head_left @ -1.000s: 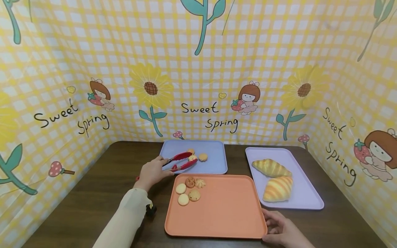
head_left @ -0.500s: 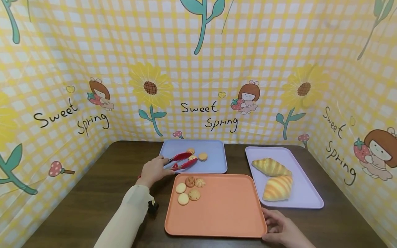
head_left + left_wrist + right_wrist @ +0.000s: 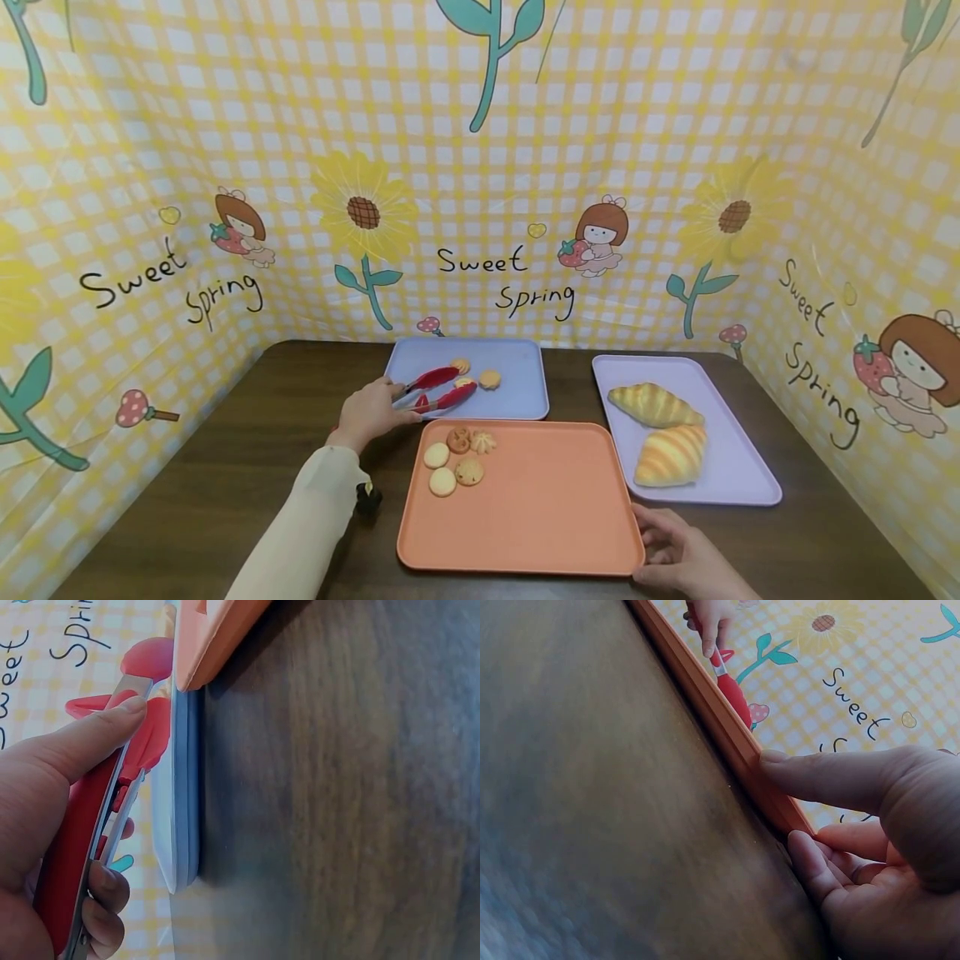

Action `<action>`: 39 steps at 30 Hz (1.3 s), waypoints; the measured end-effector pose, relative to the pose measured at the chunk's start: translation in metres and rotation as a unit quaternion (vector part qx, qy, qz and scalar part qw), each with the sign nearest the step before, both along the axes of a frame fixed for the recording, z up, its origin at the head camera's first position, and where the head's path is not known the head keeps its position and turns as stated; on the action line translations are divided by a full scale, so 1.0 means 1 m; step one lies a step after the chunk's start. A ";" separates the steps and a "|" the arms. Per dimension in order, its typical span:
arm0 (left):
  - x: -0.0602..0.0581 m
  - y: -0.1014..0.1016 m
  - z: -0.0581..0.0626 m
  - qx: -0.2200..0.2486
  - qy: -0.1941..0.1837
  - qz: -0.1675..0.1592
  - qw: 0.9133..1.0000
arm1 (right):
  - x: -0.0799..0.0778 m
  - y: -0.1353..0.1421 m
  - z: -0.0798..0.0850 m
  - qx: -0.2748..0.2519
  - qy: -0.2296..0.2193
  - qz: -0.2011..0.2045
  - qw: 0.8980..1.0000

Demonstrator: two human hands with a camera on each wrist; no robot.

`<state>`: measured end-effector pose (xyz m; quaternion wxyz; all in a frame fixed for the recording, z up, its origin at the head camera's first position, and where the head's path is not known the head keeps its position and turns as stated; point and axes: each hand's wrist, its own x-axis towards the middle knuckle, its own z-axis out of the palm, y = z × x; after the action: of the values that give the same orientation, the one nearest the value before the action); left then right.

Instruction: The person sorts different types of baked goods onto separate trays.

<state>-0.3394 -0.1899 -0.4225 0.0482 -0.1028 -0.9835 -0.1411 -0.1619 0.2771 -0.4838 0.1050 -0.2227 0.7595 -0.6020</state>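
My left hand (image 3: pixel 369 414) grips a pair of red-tipped tongs (image 3: pixel 82 832), thumb along one arm and fingers curled round the other. The tongs' tips stand apart low over the blue tray (image 3: pixel 517 404), with a small cookie (image 3: pixel 465 382) between them. Two more cookies lie by the tips, one round cookie (image 3: pixel 490 380) to the right. At the near right corner of the orange tray (image 3: pixel 540 508), my right hand (image 3: pixel 678 554) holds the edge, thumb on the rim and fingers bent against the side. Several cookies, among them a pale round one (image 3: pixel 442 482), sit in that tray's far left corner.
To the right, a lilac tray (image 3: pixel 738 467) bears two bread rolls, a croissant-shaped one (image 3: pixel 656 406) and a striped one (image 3: pixel 671 456). All trays rest on a dark wooden table (image 3: pixel 187 500). A yellow checked cloth (image 3: pixel 480 192) hangs behind and at both sides.
The tongs' upper tip has shifted very slightly left around the cookie. My right hand and the trays stay as they were.
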 end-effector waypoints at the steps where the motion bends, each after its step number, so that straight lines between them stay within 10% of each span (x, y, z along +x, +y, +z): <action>1: 0.000 0.000 0.000 0.002 -0.002 0.001 1.000 | 0.000 0.000 0.000 0.000 0.001 0.000 1.000; 16: 0.004 -0.006 -0.007 0.020 -0.004 0.003 1.000 | -0.001 0.000 -0.006 -0.002 0.028 0.009 1.000; 39: 0.053 -0.005 0.007 0.054 0.019 -0.027 0.998 | -0.001 0.000 -0.004 0.013 0.038 -0.001 0.999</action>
<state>-0.2868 -0.1947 -0.4156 0.0689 -0.1293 -0.9702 -0.1929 -0.1632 0.2773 -0.4879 0.0786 -0.2433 0.7710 -0.5832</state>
